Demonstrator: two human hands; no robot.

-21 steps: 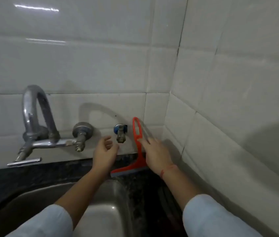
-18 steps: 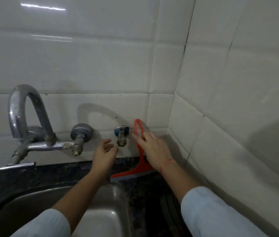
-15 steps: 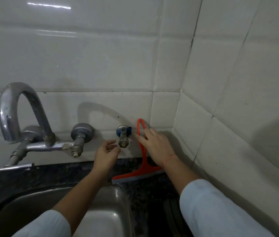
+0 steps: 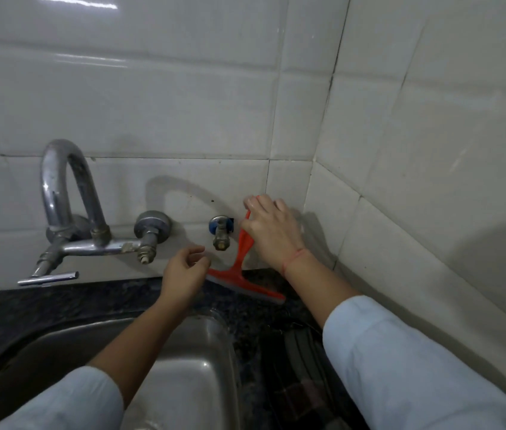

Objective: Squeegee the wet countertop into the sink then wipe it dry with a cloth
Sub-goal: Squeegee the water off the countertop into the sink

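Note:
An orange squeegee [image 4: 239, 265] leans against the tiled back wall, its blade resting on the dark speckled countertop [image 4: 59, 305] behind the steel sink [image 4: 189, 367]. My right hand [image 4: 272, 232] covers the top of its looped handle, fingers wrapped over it. My left hand [image 4: 185, 273] hovers just left of the blade with its fingers loosely curled and holds nothing. No cloth is in view.
A curved chrome tap [image 4: 65, 209] with a lever stands out from the wall at left. A small blue-capped valve [image 4: 221, 232] sticks out right beside the squeegee handle. The tiled side wall [image 4: 431, 181] closes the corner at right. A dark object [image 4: 301, 352] lies on the counter right of the sink.
My right hand has slid up the squeegee handle and closed over its top loop. The blade has swung so its right end points toward me. My left hand stays close by.

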